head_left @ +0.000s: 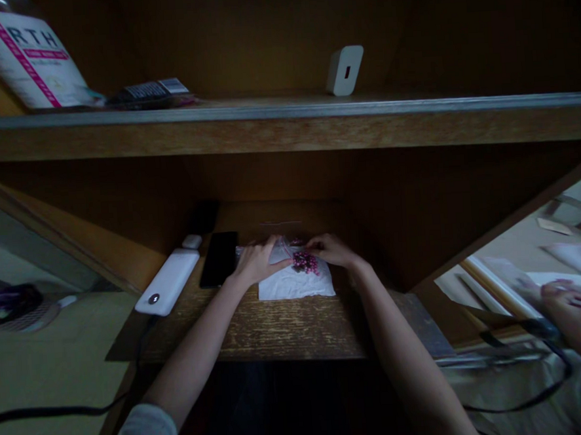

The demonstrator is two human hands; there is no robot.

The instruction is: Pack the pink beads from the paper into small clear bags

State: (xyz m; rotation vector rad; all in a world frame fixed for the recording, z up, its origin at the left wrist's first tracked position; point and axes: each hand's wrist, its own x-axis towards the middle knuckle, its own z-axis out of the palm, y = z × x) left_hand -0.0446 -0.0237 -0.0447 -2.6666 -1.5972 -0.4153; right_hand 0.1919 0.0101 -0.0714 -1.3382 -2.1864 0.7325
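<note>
A bunch of small pink and dark beads (306, 262) lies on a white sheet (295, 288) on the wooden desk. Beside its left edge, my left hand (260, 262) has thumb and index finger spread apart, the thumb reaching towards the beads. Its fingertips touch a clear plastic piece (285, 245), perhaps a bag; the other fingers are partly hidden. From the right, my right hand (332, 249) closes its fingertips in a pinch just above the beads. Whatever lies between them is too small to make out.
A black phone (217, 258), white power bank (169, 282) and small white case (192, 241) lie left. The shelf edge (285, 132) crosses above, carrying a white charger (345, 71), dark packet (150, 93) and labelled bottle (39, 59). Another person's hand (571, 305) is at far right.
</note>
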